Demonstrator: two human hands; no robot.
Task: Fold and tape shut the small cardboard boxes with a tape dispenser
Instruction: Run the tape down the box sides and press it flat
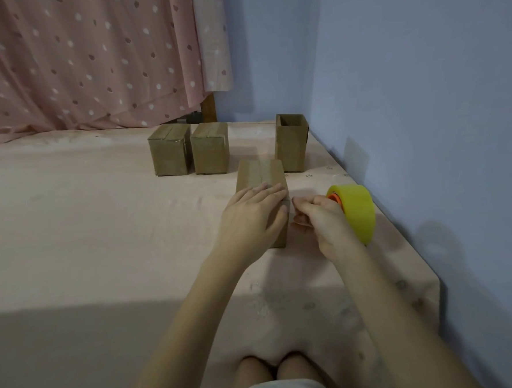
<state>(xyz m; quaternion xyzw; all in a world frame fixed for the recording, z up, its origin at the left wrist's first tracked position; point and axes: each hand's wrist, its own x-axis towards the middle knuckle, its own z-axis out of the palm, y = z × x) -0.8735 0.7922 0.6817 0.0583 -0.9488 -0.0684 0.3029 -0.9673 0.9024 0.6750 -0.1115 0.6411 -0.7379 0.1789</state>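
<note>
Currently, L to R: two closed boxes stand side by side at the back, prob. parked clear of the work area. My left hand lies flat, fingers straight, on the box in progress, pinning its flaps down. My right hand grips the tape dispenser just beside that box, roll turned away, fingers curled. One open box stands upright near the wall, w/ flaps not yet folded.
</note>
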